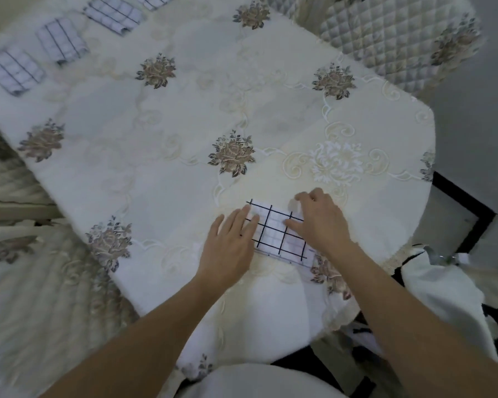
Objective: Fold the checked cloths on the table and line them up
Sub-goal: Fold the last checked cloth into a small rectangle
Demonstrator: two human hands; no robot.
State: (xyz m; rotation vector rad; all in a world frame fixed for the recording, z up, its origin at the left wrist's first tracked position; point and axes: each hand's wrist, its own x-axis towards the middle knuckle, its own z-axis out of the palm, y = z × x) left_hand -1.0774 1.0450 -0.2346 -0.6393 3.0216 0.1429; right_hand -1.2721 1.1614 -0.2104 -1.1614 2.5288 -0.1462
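Fingers of the left hand lie straight and flat on the checked cloth at the desk near edge; the right hand presses it too, fingers loosely bent, gripping nothing. Thin, limp weave over a slippery embroidered tablecloth may skid or spring open on release, misaligning it with the folded row at the far edge.
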